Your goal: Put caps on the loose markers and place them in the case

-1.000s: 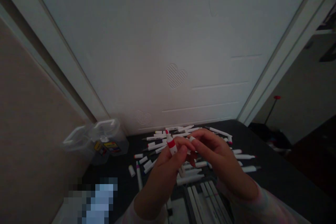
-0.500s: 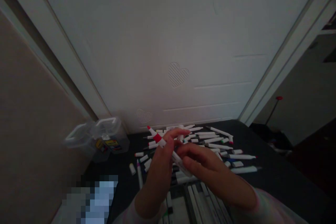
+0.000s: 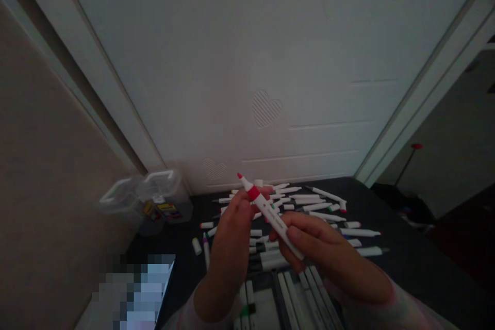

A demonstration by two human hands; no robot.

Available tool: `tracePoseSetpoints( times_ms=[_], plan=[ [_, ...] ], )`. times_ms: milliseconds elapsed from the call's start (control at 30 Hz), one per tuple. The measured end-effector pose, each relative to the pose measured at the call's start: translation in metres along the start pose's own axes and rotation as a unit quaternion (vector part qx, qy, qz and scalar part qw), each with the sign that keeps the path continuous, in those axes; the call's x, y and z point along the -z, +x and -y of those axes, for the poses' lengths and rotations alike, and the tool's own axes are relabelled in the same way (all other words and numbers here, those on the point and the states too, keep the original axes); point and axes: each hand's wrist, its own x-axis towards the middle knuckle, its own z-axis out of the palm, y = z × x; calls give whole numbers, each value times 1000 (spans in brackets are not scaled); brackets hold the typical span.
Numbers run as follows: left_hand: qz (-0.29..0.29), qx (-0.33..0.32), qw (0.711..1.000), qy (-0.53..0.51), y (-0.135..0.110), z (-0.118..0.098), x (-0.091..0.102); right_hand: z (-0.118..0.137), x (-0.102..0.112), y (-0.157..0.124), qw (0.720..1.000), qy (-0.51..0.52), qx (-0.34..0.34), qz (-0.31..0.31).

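Observation:
A white marker (image 3: 274, 217) with a red band and a bare red tip slants up to the left. Fingers and thumb of my right hand (image 3: 315, 240) are closed on its lower barrel. My left hand (image 3: 234, 232) is just left of the marker, its fingers curled behind the red band. A small white piece (image 3: 258, 183) shows above those fingers; whether they grip it is unclear. Beneath both hands lie several loose white markers (image 3: 273, 259) and caps. Nearest me, more markers (image 3: 288, 299) stand in rows in a case.
Two clear plastic containers (image 3: 170, 198) with labels stand at the back left of the dark table (image 3: 410, 252). A white panel (image 3: 216, 87) with embossed hearts rises behind. At the lower left is a blurred-out bright device (image 3: 149, 294). One loose cap (image 3: 197, 246) lies left of my hands.
The red marker has passed from my left hand into my right hand's grip and moved slightly up and right. My left fingers have drawn back behind it. The view has shifted slightly.

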Motion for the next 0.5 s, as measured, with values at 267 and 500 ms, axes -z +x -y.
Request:
tracePoseSetpoints(
  times_ms=[267,500],
  plan=[
    [-17,-33,998,-57,-4,-7,0,-2,2,-1,997,34,-14,62],
    [4,-48,995,-86,-7,-14,-2,-5,3,1,995,63,-20,74]
  ],
)
